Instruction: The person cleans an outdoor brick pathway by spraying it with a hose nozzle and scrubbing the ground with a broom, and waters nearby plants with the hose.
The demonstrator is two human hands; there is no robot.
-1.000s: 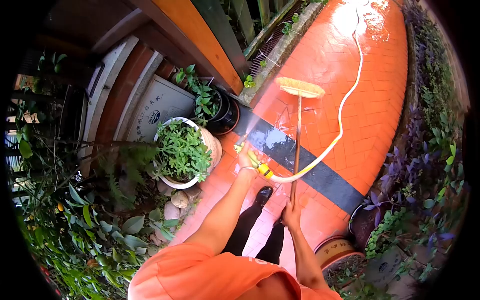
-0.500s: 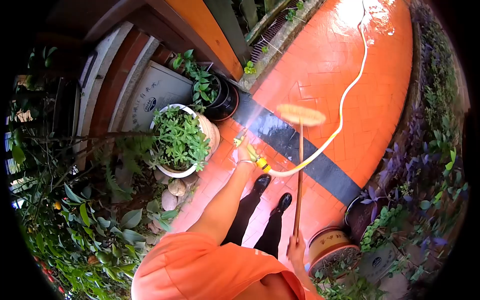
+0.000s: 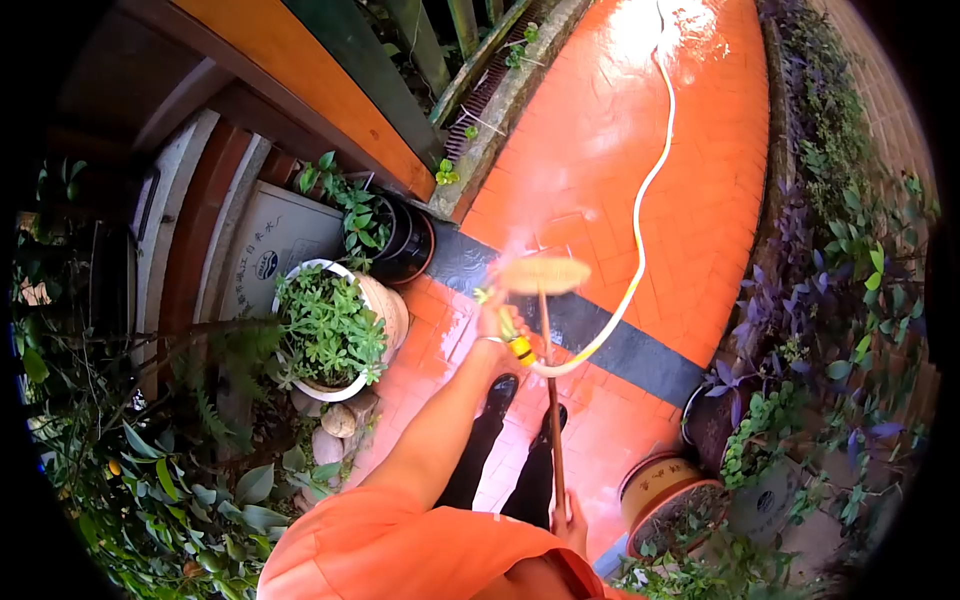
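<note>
My left hand [image 3: 493, 322] is closed around a yellow hose spray gun [image 3: 512, 330], held out over the paved path. Mist spreads from its tip, partly veiling the ground there. A pale hose [image 3: 640, 225] joins the gun and curves away up the path. Low down, my right hand [image 3: 570, 527] grips the wooden handle of a long-handled brush [image 3: 557, 430]. The oval, pale-bristled brush head [image 3: 543, 275] is at the far end, just right of the spray gun, above a dark strip [image 3: 650, 358] across the wet tiles. Whether the bristles touch the ground I cannot tell.
On the left stand a white pot of leafy plants [image 3: 370, 384] and a black pot [image 3: 408, 245]. Round pots [image 3: 655, 482] and purple plants border the right side. A wooden post [image 3: 340, 90] rises at the upper left. My shoes [image 3: 502, 392] are on wet tiles.
The brush head has moved left and closer to me, now near the spray gun. My view has shifted right, and my left hand still holds the gun with spray coming out.
</note>
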